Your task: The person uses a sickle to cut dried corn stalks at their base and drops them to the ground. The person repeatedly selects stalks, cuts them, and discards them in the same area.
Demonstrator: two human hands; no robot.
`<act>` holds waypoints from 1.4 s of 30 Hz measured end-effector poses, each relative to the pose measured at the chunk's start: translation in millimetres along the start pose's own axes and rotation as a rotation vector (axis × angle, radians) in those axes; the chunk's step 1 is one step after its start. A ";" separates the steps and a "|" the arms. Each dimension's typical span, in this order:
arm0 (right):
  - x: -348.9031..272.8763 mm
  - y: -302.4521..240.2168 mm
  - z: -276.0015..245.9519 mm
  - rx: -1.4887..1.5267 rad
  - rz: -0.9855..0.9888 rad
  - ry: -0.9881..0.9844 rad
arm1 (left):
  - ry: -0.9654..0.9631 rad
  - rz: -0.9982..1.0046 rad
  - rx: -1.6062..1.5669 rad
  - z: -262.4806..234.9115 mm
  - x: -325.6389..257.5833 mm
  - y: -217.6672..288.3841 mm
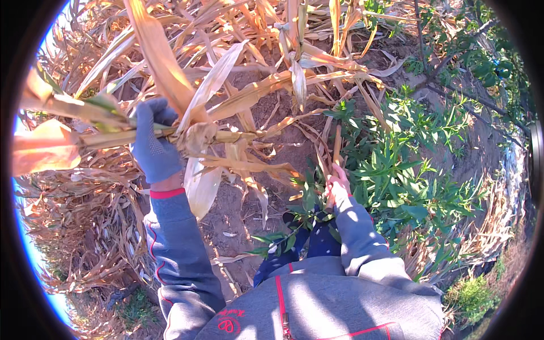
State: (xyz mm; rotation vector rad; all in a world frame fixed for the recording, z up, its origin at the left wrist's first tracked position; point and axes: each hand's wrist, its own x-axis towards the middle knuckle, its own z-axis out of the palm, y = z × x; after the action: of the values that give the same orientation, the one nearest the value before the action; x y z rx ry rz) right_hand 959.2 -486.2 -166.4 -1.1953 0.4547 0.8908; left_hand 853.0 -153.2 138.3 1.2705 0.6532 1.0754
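Observation:
My left hand (154,144), in a blue-grey knit glove, grips a bundle of dry corn stalks (107,136) that lies across the view from the left, with pale husks (201,184) hanging below it. My right hand (338,184) reaches down low and closes around the base of a single thin dry stalk (336,144) rising from the soil. Both sleeves are grey with red trim.
Dry tan corn leaves and stalks (255,85) crowd the top and left. Green leafy weeds (396,170) grow to the right of my right hand. Bare brown soil (238,209) lies between my arms. A ditch with trampled straw runs along the far right.

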 end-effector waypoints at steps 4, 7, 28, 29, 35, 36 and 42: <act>37.2 -16.7 6.2 0.063 -0.019 -0.044 | -0.366 0.024 0.003 124.4 33.2 -24.6; 52.2 -28.5 25.5 0.144 0.012 -0.036 | -0.439 0.068 0.062 190.6 61.3 -56.2; 127.9 21.6 68.7 -0.024 0.147 -0.038 | -0.349 -0.033 0.125 204.4 98.2 -126.6; 116.0 23.8 77.0 -0.011 0.152 -0.022 | -0.283 -0.021 0.061 195.3 92.6 -121.5; 6.5 -25.4 72.3 0.241 0.262 -0.044 | -0.238 0.088 0.152 141.6 107.6 -79.3; 7.2 -26.0 66.7 0.081 0.116 0.010 | -0.247 0.155 0.206 151.4 106.3 -70.1; 55.0 -49.7 37.3 0.156 -0.169 0.298 | -0.541 0.264 0.220 232.4 109.9 -58.0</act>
State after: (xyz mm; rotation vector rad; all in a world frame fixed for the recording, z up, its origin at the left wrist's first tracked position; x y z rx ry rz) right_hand 1026.0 -437.0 -163.8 -1.2070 0.6411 0.5242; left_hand 1116.1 -150.1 152.6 1.7879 0.1957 0.8242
